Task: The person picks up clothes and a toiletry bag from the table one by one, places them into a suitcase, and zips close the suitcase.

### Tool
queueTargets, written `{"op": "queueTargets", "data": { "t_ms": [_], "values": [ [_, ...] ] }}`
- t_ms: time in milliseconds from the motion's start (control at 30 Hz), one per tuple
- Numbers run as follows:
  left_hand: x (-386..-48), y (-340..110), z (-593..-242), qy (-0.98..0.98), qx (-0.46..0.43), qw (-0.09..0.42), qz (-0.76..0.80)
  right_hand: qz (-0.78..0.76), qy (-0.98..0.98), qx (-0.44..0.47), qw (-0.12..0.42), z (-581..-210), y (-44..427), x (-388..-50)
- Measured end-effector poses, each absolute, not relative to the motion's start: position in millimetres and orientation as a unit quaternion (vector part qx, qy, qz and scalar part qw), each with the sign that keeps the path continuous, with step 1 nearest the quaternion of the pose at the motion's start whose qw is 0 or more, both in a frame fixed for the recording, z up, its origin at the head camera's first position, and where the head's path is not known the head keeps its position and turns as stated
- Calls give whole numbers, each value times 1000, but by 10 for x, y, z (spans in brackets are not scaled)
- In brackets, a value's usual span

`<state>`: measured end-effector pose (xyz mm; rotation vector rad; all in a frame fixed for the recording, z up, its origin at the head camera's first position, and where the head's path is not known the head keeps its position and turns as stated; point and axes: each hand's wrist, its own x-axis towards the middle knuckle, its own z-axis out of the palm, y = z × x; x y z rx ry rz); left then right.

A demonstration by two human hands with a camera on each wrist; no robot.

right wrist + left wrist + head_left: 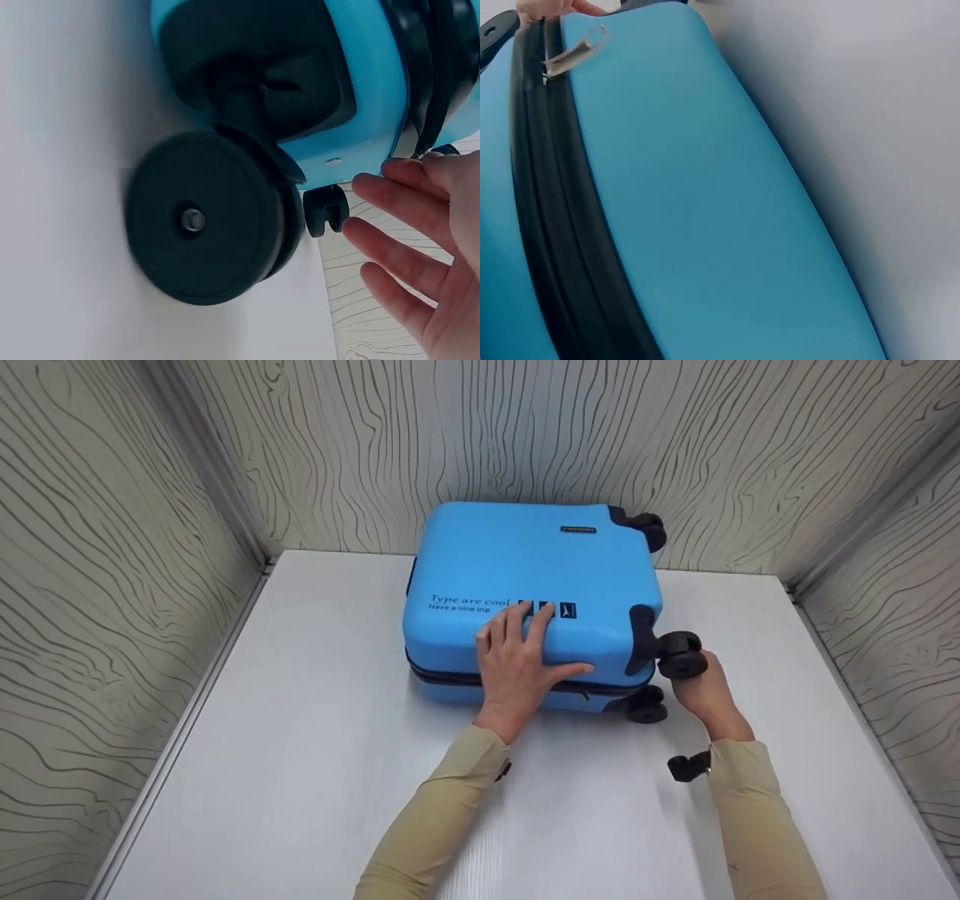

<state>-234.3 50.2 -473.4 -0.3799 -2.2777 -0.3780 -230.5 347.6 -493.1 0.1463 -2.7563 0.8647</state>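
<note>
A light blue hard-shell suitcase (525,562) lies flat on a white table, its black wheels pointing right. My left hand (517,667) rests on its near upper edge, fingers spread over the printed top and thumb along the side. At the wheel end, my right hand (705,690) is partly hidden behind a black wheel (682,655) in the head view. In the right wrist view, the thumb and index finger of my right hand (427,232) meet at the black zipper band (431,67), pinching a small zipper pull there. Another zipper pull (574,56) hangs on the near side.
The white tabletop (315,750) extends around the suitcase. A wood-grain patterned back wall (510,435) stands close behind it, with side walls left and right. Another black wheel (202,217) sits beside my right hand.
</note>
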Motion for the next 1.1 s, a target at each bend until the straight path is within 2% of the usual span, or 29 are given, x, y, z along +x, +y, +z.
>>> {"op": "queueTargets", "data": {
  "t_ms": [300, 533, 1000, 1100],
  "values": [
    [-2421, 556, -4704, -904, -137, 386, -125, 252, -949, 82, 171, -4987, 3454, -2254],
    [-2447, 560, -4705, -904, -139, 384, -122, 307, -938, 43, 157, -5019, 3392, -2153],
    [-2460, 523, -4704, -905, -135, 381, -132, 334, -933, 32, 127, -5019, 3280, -1910],
    [-2473, 507, -4716, -905, -134, 384, -123, 339, -930, 36, 136, -5049, 3250, -1863]
  ]
}}
